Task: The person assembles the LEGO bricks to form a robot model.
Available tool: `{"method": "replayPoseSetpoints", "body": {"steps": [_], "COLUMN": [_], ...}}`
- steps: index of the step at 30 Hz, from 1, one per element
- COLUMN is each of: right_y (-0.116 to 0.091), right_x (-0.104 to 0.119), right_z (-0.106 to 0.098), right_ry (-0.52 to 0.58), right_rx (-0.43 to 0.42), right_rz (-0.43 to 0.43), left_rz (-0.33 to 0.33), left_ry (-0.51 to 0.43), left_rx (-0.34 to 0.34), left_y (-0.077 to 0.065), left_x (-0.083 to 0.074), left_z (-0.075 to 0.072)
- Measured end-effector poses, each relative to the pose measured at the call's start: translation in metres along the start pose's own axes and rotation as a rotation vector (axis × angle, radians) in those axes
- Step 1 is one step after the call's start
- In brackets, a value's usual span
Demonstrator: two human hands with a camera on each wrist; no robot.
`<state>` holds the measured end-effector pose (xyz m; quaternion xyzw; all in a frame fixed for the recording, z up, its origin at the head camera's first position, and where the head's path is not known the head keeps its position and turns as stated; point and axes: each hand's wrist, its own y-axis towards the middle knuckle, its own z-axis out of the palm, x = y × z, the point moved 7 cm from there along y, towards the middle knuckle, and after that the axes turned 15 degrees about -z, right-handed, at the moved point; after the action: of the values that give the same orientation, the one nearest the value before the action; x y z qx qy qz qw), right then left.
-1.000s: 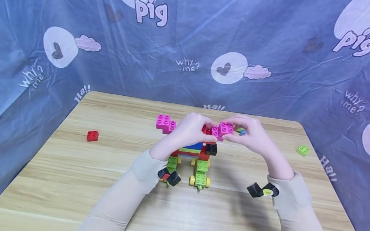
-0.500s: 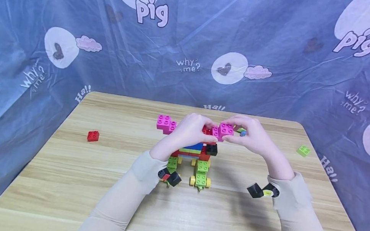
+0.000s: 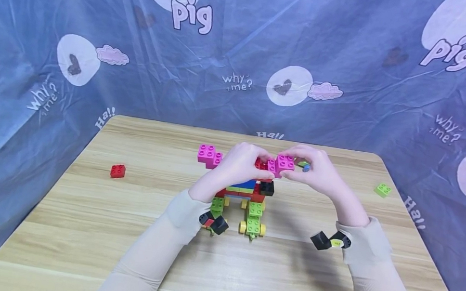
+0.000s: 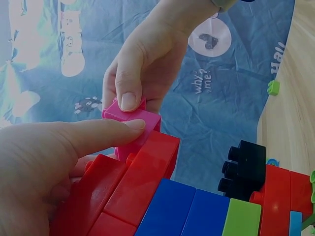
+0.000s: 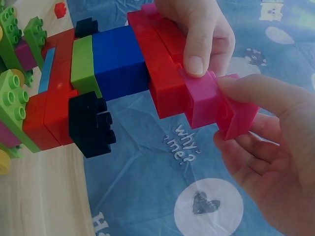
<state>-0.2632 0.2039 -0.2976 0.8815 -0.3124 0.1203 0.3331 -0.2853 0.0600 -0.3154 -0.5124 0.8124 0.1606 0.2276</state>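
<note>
A toy-brick figure on lime wheeled bases (image 3: 253, 224) stands mid-table, with blue bricks (image 4: 170, 209) in its body and a red bar (image 4: 147, 157) across the top. My left hand (image 3: 237, 165) grips the bar's right end, its thumb flat on the inner pink brick (image 5: 202, 101) fixed there. With thumb and fingers my right hand (image 3: 316, 170) pinches the outer pink brick (image 3: 285, 163), joined stepwise to the inner one. Another pair of pink bricks (image 3: 206, 154) juts from the bar's left end. A black brick (image 3: 266, 188) sticks out below the right arm.
On the wooden table (image 3: 75, 223) a loose red brick (image 3: 118, 171) lies to the left and a lime brick (image 3: 382, 190) far to the right. Behind the right hand a small blue and green piece (image 3: 306, 167) shows partly. A blue printed cloth (image 3: 229, 106) hangs around the table.
</note>
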Motion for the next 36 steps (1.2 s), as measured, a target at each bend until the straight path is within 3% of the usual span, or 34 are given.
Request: {"method": "replayPoseSetpoints", "body": {"steps": [13,36], "right_y": [-0.006,-0.009], "right_x": [-0.004,-0.004], "right_z": [0.001,0.003], "right_ry": [0.075,0.144], "right_rx": [-0.059,-0.112], "right_rz": [0.034,0.080], "left_rz": [0.001,0.104], "left_ry": [0.021,0.091], "left_rx": [-0.009,0.001], "left_y": [-0.001,-0.009], "left_x": [-0.001,-0.010], "left_z": [0.000,-0.003]}}
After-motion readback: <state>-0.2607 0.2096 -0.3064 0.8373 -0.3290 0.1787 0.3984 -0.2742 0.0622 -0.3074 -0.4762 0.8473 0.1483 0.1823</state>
